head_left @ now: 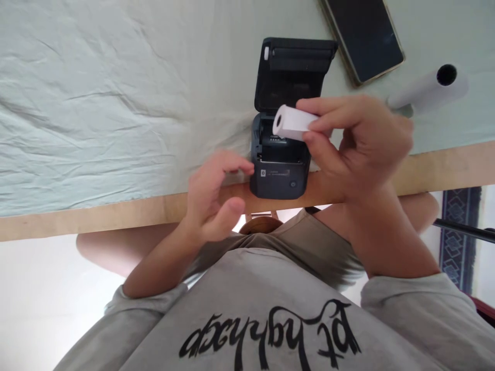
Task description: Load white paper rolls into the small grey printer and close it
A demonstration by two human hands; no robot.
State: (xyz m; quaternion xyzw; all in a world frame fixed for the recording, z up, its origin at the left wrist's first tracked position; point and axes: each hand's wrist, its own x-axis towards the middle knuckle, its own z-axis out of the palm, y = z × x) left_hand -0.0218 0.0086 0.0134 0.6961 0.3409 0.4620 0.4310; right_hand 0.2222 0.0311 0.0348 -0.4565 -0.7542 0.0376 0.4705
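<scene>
Between thumb and fingers, my right hand (363, 139) grips a small white paper roll (294, 122), its hollow core facing left. The roll is above a dark portable printer (276, 180), partly covering the hinge side. The printer's lid (292, 77) is swung up and back, and its paper compartment (280, 149) shows bare. My left hand (214, 198) is beside the printer's left side, thumb and fingers apart, holding nothing. One fingertip is close to the casing; whether it touches, I cannot tell.
A phone (365, 38) lies at the back right, near the raised lid. Right of it, a larger white roll (436, 90) lies on its side, partly behind my right hand. A pale green cloth (116, 103) covers the table up to its wooden front edge (96, 208).
</scene>
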